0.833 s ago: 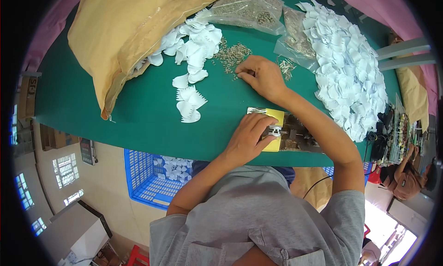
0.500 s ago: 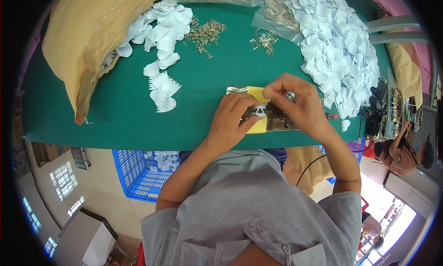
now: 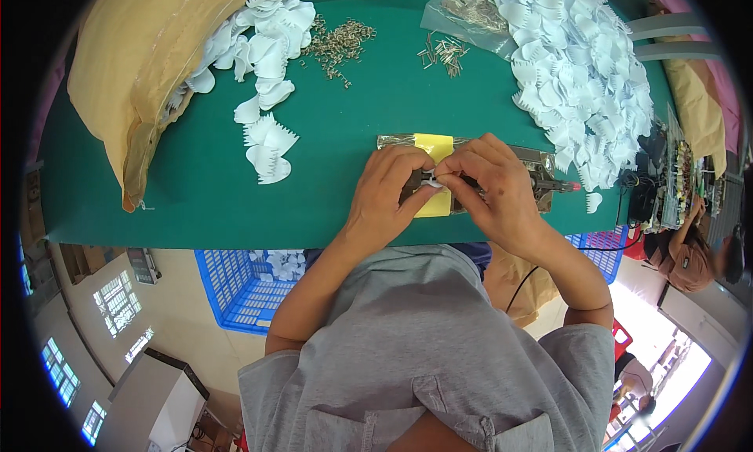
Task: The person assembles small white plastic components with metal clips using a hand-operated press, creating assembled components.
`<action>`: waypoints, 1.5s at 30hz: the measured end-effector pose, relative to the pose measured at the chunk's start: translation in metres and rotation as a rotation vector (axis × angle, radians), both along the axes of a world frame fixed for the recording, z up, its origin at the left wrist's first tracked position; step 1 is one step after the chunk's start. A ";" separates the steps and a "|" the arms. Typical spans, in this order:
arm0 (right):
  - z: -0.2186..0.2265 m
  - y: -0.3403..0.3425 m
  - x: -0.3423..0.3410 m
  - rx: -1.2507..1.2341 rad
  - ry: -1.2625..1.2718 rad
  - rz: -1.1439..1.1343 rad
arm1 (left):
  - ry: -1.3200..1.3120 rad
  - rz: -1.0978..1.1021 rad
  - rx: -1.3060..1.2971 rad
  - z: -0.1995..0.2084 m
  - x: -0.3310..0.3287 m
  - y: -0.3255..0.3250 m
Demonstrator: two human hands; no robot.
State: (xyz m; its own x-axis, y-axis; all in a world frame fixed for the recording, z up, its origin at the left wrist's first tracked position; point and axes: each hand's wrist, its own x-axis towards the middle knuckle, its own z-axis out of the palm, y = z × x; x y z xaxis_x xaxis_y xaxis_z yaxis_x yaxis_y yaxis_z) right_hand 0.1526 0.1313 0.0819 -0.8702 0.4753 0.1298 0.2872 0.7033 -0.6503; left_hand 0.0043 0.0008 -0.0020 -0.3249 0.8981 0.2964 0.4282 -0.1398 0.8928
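Observation:
My left hand (image 3: 386, 187) pinches a small white plastic piece (image 3: 431, 183) between thumb and fingers. Coming in from the other side, my right hand (image 3: 494, 187) has its thumb and fingertips together at that same piece; whatever they grip is too small to make out. Both hands are over a dark flat fixture (image 3: 541, 160) with a band of yellow tape (image 3: 434, 143) across it. A dark tool with a red tip (image 3: 555, 185) lies at the fixture's right end, partly behind my right hand.
White comb-edged plastic pieces (image 3: 576, 83) are heaped at right; more (image 3: 271, 142) trail from a tan sack (image 3: 149, 75) at left. Small metal parts (image 3: 341, 44) and metal pins (image 3: 449, 55) lie at the back. A blue crate (image 3: 235, 299) stands below the table edge.
My right hand has come down and left to meet the white piece at my left fingertips. The dark tool at right shows more now. The whole view has shifted slightly.

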 end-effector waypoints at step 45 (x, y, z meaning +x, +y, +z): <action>-0.041 0.067 0.195 0.258 -0.174 -0.600 | 0.013 0.018 0.014 0.003 -0.008 0.012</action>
State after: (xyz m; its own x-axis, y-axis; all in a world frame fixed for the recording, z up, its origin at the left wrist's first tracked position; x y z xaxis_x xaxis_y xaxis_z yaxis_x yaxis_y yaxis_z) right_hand 0.3474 0.1983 0.0411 -0.4841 0.8550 0.1859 0.7617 0.5164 -0.3914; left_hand -0.0035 0.0129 0.0006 -0.3369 0.8879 0.3132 0.4422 -0.1445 0.8852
